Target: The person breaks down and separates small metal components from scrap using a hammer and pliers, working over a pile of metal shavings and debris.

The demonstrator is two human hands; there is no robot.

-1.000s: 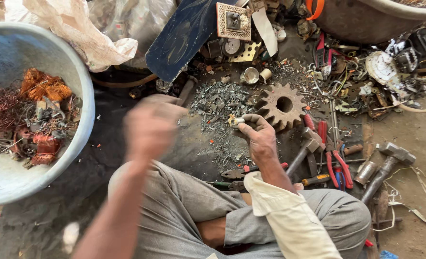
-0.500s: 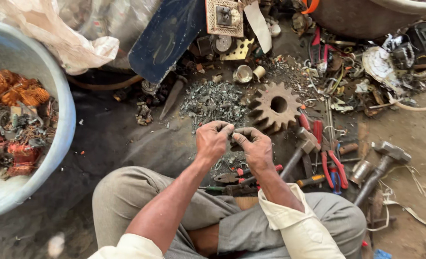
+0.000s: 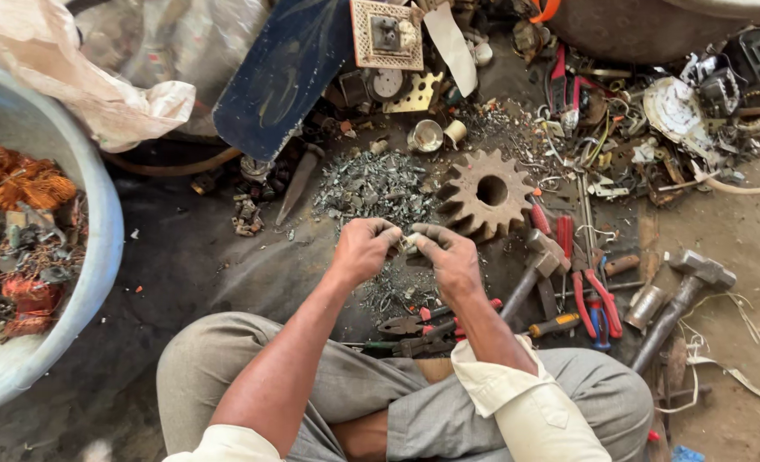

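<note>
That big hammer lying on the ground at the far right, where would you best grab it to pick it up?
Grip the hammer by its handle, about midway along. It lies flat on the ground with the heavy metal head at the upper right and the handle slanting down-left toward the person's knee. Coming from above with the right hand looks easiest; the handle is long and mostly bare, though a small metal cylinder lies close on its left.

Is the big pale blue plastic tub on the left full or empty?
Partly filled. The pale blue plastic tub holds a heap of tangled copper wire scrap, with bare inner wall showing below the heap.
</note>
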